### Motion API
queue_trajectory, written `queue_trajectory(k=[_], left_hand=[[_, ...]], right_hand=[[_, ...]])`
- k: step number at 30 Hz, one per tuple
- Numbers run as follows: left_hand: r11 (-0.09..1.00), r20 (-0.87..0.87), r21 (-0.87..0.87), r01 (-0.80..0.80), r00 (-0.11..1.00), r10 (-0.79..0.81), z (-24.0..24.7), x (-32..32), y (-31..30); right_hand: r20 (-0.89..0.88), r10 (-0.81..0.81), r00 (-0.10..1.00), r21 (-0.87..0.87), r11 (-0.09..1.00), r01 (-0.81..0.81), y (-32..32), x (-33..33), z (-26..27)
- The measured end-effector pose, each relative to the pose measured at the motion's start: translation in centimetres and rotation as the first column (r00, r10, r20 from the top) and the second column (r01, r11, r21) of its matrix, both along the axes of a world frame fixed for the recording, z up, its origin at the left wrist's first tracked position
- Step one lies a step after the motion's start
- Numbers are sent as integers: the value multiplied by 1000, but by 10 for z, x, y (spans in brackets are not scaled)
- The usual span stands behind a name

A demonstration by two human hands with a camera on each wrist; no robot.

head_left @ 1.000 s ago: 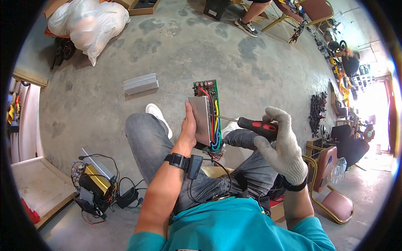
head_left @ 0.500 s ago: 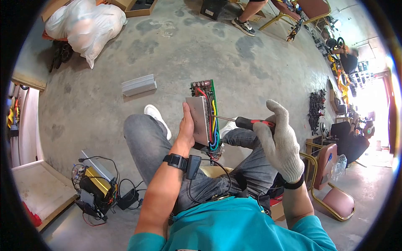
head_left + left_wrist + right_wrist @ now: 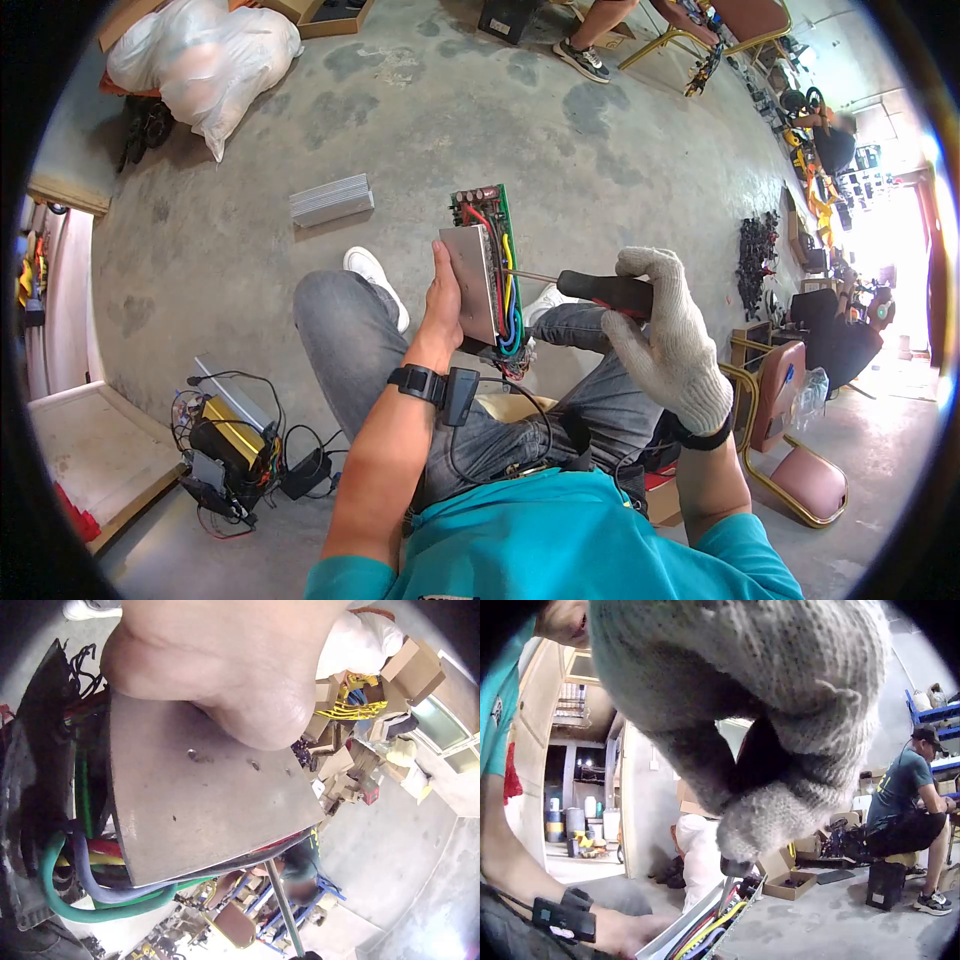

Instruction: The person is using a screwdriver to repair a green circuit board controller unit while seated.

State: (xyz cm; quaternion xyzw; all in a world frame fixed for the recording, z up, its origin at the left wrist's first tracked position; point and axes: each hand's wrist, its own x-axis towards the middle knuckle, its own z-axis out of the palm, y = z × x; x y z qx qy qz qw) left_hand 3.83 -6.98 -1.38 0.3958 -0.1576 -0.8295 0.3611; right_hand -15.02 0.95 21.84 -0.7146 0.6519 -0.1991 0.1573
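My bare left hand (image 3: 444, 306) holds a circuit board assembly by its flat metal plate (image 3: 471, 283); the green board (image 3: 505, 215) and red, yellow, blue and green wires lie on the plate's right side. In the left wrist view the plate (image 3: 202, 802) shows several small holes. My gloved right hand (image 3: 674, 340) grips a black and red screwdriver (image 3: 600, 291) by its handle. Its metal shaft (image 3: 283, 907) reaches the wired edge beside the plate; the tip is hidden. In the right wrist view, the gloved fingers (image 3: 769, 825) curl round the handle above the wires (image 3: 712, 930).
A finned metal block (image 3: 332, 201) lies on the floor ahead. A gold device with cables (image 3: 232, 432) is at the lower left, a white bag (image 3: 205, 70) at the upper left. Chairs (image 3: 800, 482) stand at the right. Another person (image 3: 907, 795) sits nearby.
The board assembly has shifted slightly left in the head view. The gloved fingers have changed their hold on the screwdriver handle, now more bent over it, and the handle has turned a little.
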Motion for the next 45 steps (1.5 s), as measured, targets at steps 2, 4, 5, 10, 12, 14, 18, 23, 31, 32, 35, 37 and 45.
queue_trajectory(k=[2,4,5,10,12,14,18,23,31,32,35,37,45], left_hand=[[1000,-8,-5,-3,1000,3,0,-1,0],[1000,-11,-6,-4,1000,4,-3,-1,1],[1000,-19,-11,-3,1000,2,-5,-1,0],[1000,-19,-16,-4,1000,4,-6,-1,0],[1000,-36,5,3,999,-3,-7,-1,-1],[1000,-45,0,12,999,-12,-8,-1,-1],[1000,-34,-14,10,999,-11,-9,-1,0],[1000,-38,-16,2,999,-3,-9,0,0],[1000,-55,-14,-7,998,6,-9,-1,-1],[1000,-53,-7,-13,999,13,-9,-2,-1],[1000,-57,-9,-7,998,7,-10,-1,-1],[1000,-60,-13,-1,998,0,-10,0,0],[1000,-47,-2,-21,999,21,-3,-2,-2]], right_hand=[[29,-143,989,103,985,139,0,9,8],[46,-286,957,211,939,270,1,14,11],[57,-273,960,195,946,257,1,13,11],[23,-5,1000,-16,1000,5,1,2,0],[46,-200,979,111,975,194,2,11,6],[62,-245,967,158,960,233,-1,12,9],[59,-61,996,0,998,61,-1,3,0],[35,-218,975,186,960,208,-4,6,11],[34,30,999,-3,1000,-30,-5,2,3],[71,-143,987,158,979,131,-5,9,10],[55,-290,955,266,927,266,-5,14,14],[32,-260,965,219,944,247,-4,11,10],[52,-341,939,341,889,304,-8,12,17]])
